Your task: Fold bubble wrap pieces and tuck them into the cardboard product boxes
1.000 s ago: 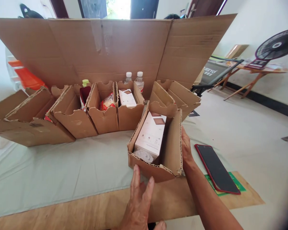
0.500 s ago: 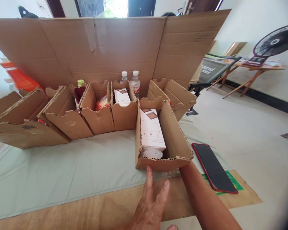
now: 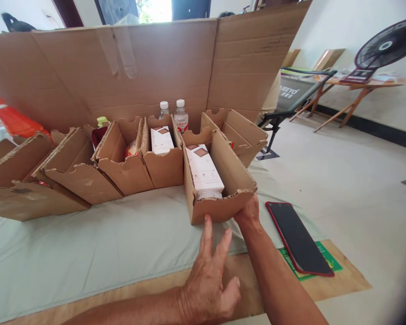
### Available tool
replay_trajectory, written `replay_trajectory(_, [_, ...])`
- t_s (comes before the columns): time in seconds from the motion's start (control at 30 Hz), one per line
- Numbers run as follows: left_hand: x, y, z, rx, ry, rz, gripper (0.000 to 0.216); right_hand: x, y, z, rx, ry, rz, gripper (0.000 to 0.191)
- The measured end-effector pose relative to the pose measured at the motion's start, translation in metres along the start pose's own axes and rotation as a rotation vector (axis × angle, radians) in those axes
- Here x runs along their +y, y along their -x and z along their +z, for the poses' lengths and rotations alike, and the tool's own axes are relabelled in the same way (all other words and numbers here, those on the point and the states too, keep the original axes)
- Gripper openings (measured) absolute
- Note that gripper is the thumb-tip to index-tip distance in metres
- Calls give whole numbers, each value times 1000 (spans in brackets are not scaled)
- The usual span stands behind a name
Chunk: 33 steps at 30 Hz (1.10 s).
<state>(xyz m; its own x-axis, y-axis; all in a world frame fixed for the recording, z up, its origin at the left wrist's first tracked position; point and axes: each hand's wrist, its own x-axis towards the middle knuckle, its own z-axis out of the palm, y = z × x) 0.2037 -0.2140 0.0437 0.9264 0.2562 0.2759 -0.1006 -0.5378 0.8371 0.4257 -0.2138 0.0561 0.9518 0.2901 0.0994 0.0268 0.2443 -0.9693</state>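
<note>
An open-topped cardboard box [image 3: 219, 210] juts forward from a row of similar boxes. A white printed carton [image 3: 208, 174] lies inside it along the left wall, and a clear plastic item [image 3: 208, 194] peeks out below the carton. My right hand [image 3: 249, 211] grips the box at its lower right front corner, the fingers hidden behind and under the cardboard. In front of the box is my left hand [image 3: 211, 275], open, with fingers spread. Its index fingertip rests against the lower front wall.
Left of this box stand several cardboard boxes [image 3: 167, 171] holding goods; another box [image 3: 245, 131] sits behind right. Two bottles [image 3: 181, 118] stand behind, before a tall cardboard screen [image 3: 165, 67]. A phone [image 3: 299, 239] lies at right. Beyond are a folding chair [image 3: 287, 95] and fan [image 3: 385, 47].
The box has moved back toward the row, with both hands following it forward. More of my right hand and left forearm now shows. The view has shifted slightly to the right.
</note>
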Motion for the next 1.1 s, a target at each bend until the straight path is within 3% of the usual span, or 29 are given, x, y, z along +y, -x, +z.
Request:
replay_trajectory(0.2, [-22,-57,-19,25,-8,-124,99,6,-4,6,167,-28,60,51])
replay_trajectory(0.33, [-37,-88,-30,73,-49,-118,95,8,-3,8,190,12,77,50])
replay_trajectory(0.53, [-50,-110,-38,105,-96,-80,96,14,-1,11,142,73,50,52])
replay_trajectory(0.63, [-49,-107,-49,8,-131,-147,93,15,-2,8,116,130,-11,47])
replay_trajectory(0.73, [-43,-82,-67,-203,-179,-177,81,4,4,9,66,188,-136,38])
replay_trajectory(0.83, [-36,-30,-83,-343,-230,-104,70,-20,25,24,-46,218,-244,31])
replay_trajectory(0.9, [-35,14,-87,-357,-216,-90,68,-41,42,44,-228,259,-293,33])
replay_trajectory(1.0, [-50,73,-80,-340,-125,-72,60,-69,53,89,-571,448,-379,51])
replay_trajectory(1.1, [-75,108,-66,-316,-53,-25,57,-83,39,139,-687,769,-432,62])
